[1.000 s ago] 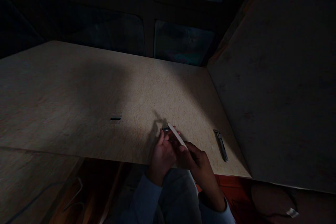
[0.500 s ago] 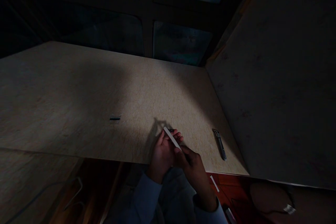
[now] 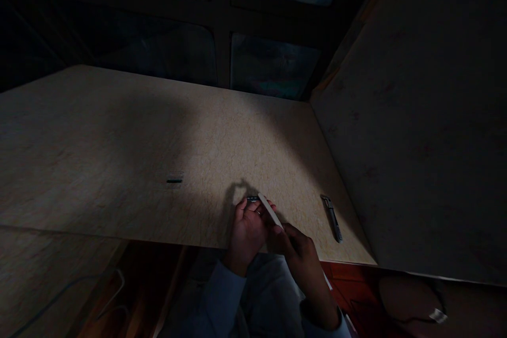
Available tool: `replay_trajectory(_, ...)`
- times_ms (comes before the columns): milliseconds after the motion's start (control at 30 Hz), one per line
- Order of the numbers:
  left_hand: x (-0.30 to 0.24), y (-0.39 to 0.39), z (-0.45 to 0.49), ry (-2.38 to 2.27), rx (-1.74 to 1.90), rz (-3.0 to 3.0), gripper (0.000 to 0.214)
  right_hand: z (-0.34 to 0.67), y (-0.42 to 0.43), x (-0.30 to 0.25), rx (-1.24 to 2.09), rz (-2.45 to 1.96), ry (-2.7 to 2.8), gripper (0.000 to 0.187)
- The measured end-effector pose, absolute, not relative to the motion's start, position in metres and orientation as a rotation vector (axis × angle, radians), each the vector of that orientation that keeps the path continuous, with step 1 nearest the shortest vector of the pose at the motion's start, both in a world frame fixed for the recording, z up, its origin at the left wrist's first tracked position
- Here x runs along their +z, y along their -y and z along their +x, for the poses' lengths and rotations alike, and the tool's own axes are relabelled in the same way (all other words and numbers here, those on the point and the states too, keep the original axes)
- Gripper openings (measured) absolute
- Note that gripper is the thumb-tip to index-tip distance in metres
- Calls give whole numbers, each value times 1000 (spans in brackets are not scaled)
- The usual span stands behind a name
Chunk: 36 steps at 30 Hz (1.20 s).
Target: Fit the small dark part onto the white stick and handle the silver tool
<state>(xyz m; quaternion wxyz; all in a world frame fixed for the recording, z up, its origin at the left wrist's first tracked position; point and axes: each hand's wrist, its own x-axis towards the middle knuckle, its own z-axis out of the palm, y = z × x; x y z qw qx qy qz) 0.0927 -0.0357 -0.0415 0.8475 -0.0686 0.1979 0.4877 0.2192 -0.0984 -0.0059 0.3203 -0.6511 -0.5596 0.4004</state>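
Observation:
My left hand point(image 3: 247, 229) is turned palm up near the table's front edge, its fingers curled round a small dark object point(image 3: 252, 198) with light spots. Only part of that piece shows at the fingertips, and its kind is unclear. In my right hand point(image 3: 299, 248) a pale, flat stick with a rounded end point(image 3: 270, 211) is gripped between thumb and fingers. The stick slants up and leftward across my left fingers, close to the dark object. Whether the two touch cannot be made out.
A small dark green strip point(image 3: 174, 180) lies on the pale table point(image 3: 237, 132) to the left. On the right rests a dark tool with a hooked head point(image 3: 331, 216), near the side wall point(image 3: 415, 169). Windows stand behind the table; a cable point(image 3: 420, 319) hangs at lower right.
My right hand and the pale stick have shifted right and slightly down. More of the dark object now shows at my left fingertips, left of the stick's end.

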Motion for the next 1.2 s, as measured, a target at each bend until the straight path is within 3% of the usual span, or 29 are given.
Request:
replay_trajectory(267,-30,35,95,-590,1038,-177,40,204,97,-7,1080,-1546,1519,46)
replay_trajectory(833,-42,37,94,-481,1046,-80,26,209,107,-8,986,-1574,1480,46)
replay_trajectory(1200,-37,39,91,-371,1054,20,35,210,106,-7,914,-1601,1452,49)
